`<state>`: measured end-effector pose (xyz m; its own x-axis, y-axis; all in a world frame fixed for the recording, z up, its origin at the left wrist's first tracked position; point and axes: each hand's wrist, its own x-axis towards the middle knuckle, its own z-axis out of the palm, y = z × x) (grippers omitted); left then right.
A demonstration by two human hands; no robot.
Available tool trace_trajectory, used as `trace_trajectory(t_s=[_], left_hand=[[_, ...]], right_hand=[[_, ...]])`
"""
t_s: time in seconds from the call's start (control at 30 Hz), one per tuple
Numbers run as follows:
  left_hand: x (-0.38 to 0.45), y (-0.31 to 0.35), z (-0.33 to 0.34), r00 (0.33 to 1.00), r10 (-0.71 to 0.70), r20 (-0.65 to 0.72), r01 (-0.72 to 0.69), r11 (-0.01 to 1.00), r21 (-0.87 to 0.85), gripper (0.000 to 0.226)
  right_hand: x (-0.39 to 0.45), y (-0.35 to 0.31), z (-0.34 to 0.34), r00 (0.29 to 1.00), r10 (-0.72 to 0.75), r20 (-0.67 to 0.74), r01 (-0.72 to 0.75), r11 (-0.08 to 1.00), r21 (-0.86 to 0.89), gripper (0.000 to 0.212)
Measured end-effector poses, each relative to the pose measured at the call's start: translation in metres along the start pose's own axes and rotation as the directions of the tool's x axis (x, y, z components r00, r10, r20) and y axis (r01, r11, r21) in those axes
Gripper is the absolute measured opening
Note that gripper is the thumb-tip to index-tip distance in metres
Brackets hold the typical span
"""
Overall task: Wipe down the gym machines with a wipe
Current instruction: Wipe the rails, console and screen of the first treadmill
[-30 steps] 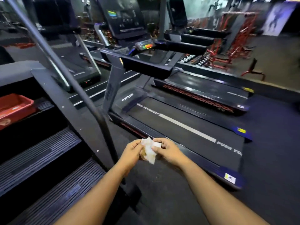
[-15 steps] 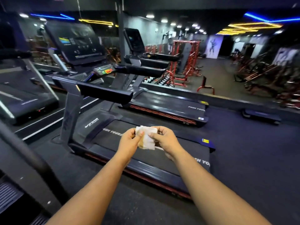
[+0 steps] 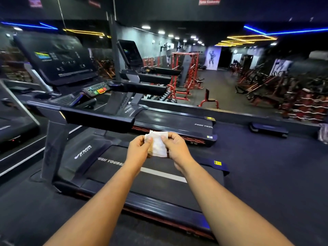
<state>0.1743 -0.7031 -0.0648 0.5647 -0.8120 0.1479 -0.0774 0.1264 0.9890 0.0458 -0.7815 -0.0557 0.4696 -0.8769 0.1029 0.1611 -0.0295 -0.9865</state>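
Dim gym, treadmills in a row; the nearest treadmill sits at twelve o'clock. Over its belt the left hand and right hand each pinch the wipe, limp, light stuff best held by its edges.

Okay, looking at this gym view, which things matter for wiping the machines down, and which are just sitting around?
Part of the job:
- white wipe, pinched by the left hand and right hand
- near treadmill, right in front
- second treadmill, behind it

Just lying about:
- red racks
- small red bench
- low step platform
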Motion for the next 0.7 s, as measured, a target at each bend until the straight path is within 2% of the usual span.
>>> trace_trajectory(t_s=[0.2,0.47,0.6,0.7], left_hand=[[0.054,-0.022,-0.005,1.000,-0.027,-0.003,0.027,1.000,0.011,0.023],[0.143,-0.059,-0.036,0.991,-0.044,-0.128,0.059,0.992,0.115,0.023],[0.177,-0.073,-0.061,0.976,-0.062,-0.211,0.090,0.988,0.123,0.023],[0.194,-0.076,-0.075,0.980,-0.075,-0.184,0.106,0.980,0.166,0.022]], right_hand=[[0.058,0.023,0.009,0.991,0.050,0.126,-0.051,0.999,0.004,0.020],[0.172,0.066,0.038,0.961,0.136,0.241,-0.134,0.991,-0.025,0.013],[0.219,0.081,0.062,0.951,0.124,0.282,-0.101,0.990,-0.095,0.011],[0.241,0.084,0.076,0.937,0.083,0.340,-0.036,0.989,-0.143,0.014]])
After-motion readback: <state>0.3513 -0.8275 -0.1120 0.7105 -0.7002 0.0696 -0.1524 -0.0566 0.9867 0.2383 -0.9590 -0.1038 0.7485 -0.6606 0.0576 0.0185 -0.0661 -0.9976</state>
